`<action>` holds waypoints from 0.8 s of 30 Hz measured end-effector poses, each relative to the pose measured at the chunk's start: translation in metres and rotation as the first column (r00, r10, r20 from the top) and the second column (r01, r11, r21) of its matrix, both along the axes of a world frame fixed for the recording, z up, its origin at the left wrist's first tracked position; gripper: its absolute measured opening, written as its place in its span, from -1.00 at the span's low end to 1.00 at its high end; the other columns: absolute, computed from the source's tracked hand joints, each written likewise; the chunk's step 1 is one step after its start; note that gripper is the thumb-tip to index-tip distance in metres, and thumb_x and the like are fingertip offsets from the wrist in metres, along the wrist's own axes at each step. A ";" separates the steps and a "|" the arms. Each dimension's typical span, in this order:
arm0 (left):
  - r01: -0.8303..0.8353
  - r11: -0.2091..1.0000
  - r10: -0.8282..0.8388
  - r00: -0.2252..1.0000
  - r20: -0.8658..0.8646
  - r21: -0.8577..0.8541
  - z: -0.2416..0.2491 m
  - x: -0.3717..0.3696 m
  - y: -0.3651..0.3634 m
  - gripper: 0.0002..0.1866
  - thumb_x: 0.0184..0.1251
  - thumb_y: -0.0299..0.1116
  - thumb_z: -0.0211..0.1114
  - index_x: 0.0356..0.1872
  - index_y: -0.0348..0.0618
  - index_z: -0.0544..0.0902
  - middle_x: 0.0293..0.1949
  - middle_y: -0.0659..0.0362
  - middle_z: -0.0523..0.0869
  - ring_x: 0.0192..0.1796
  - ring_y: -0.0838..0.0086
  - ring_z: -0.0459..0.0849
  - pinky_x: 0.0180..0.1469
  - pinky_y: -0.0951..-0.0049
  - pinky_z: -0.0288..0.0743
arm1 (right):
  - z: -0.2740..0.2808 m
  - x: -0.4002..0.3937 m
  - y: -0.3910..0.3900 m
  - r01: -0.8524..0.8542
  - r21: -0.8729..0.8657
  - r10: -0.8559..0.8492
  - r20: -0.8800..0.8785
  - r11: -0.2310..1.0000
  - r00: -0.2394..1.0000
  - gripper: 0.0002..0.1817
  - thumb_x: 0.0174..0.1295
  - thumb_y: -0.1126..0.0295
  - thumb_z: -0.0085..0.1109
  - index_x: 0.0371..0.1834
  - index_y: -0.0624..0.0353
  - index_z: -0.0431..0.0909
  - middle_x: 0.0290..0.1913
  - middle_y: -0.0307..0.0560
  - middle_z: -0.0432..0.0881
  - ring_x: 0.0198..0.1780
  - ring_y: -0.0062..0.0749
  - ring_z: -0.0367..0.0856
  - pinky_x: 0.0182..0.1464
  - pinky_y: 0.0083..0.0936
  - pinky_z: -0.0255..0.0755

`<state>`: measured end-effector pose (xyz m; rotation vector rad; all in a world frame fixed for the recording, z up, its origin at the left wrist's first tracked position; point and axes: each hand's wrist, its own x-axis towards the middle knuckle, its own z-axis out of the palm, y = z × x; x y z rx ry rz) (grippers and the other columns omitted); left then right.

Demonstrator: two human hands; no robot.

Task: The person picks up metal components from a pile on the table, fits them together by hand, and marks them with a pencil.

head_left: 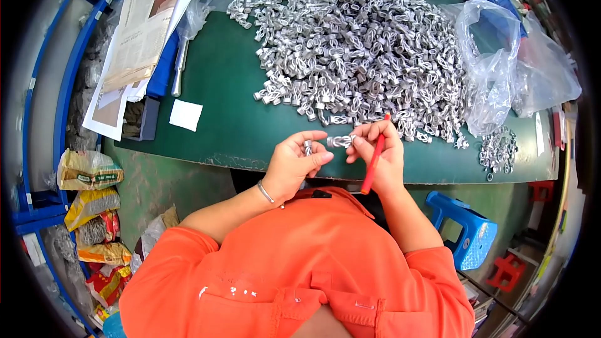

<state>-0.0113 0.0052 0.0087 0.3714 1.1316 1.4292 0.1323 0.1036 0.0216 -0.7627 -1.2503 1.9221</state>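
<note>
Fingertips of the right hand [384, 159] close on one end of a looped metal piece [340, 142], held level above the front edge of a green work table [222, 75], while a red pen-like stick [374, 166] slants across the same hand. Facing it, the left hand [293, 161], a bracelet [265, 192] at its wrist, curls thumb and fingers around a second metal piece [307, 147]; its fingertips sit just beside the free end of the first, though whether they touch it cannot be told. Beyond the hands, a broad heap of similar metal pieces [369, 44] spreads over the table, its near edge close to the right hand. Clear plastic bags [491, 69] slump against the heap's right side, with a smaller cluster of metal parts [499, 152] lying near the table's edge below them. At left, a white paper square [186, 116] lies flat near a newspaper [141, 34] resting on a blue bin [164, 67]. A blue stool [466, 228] stands on the floor to the right of the worker, who wears an orange shirt [300, 238].
</note>
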 end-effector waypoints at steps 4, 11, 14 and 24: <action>0.031 0.999 -0.031 1.000 -0.003 0.032 0.005 0.001 0.003 -0.76 0.10 -0.59 0.31 -0.19 -0.33 0.54 -0.43 0.24 0.56 -0.51 0.69 0.45 -0.51 0.71 0.34 | -0.002 0.005 -0.008 -0.021 -0.089 0.015 -0.067 0.996 0.998 -0.78 0.17 0.70 0.01 -0.37 0.18 0.19 -0.25 0.00 0.47 -0.36 -0.47 0.58 -0.39 -0.62 0.55; 0.084 0.958 -0.008 0.963 -0.269 0.274 0.012 0.004 0.003 -0.74 0.03 -0.66 0.33 -0.21 -0.29 0.57 -0.30 0.25 0.54 -0.37 0.66 0.51 -0.38 0.67 0.44 | -0.024 0.010 -0.016 -0.002 0.210 0.029 -0.125 0.978 0.992 -0.71 0.08 0.71 0.16 -0.42 0.16 0.21 -0.17 0.05 0.48 -0.25 -0.41 0.58 -0.22 -0.54 0.56; 0.082 0.971 -0.032 0.976 -0.215 0.225 0.016 0.003 0.001 -0.75 0.06 -0.65 0.32 -0.19 -0.30 0.57 -0.32 0.25 0.54 -0.35 0.66 0.49 -0.34 0.69 0.41 | -0.024 0.009 -0.018 0.115 0.614 -0.122 -0.031 0.781 0.992 -0.62 -0.03 0.68 0.29 -0.45 0.16 0.19 -0.22 0.11 0.53 -0.21 -0.33 0.60 -0.25 -0.52 0.53; -0.145 0.989 0.146 0.886 0.441 -0.036 0.010 -0.011 -0.006 -0.89 0.37 -0.39 0.04 -0.23 -0.19 0.46 -0.24 0.10 0.58 -0.21 0.40 0.59 -0.19 0.47 0.52 | -0.015 -0.007 0.015 -0.056 0.872 -0.254 0.202 0.486 0.946 -0.78 -0.05 0.72 0.20 -0.51 0.24 0.34 -0.29 0.00 0.61 -0.39 -0.23 0.56 -0.39 -0.50 0.44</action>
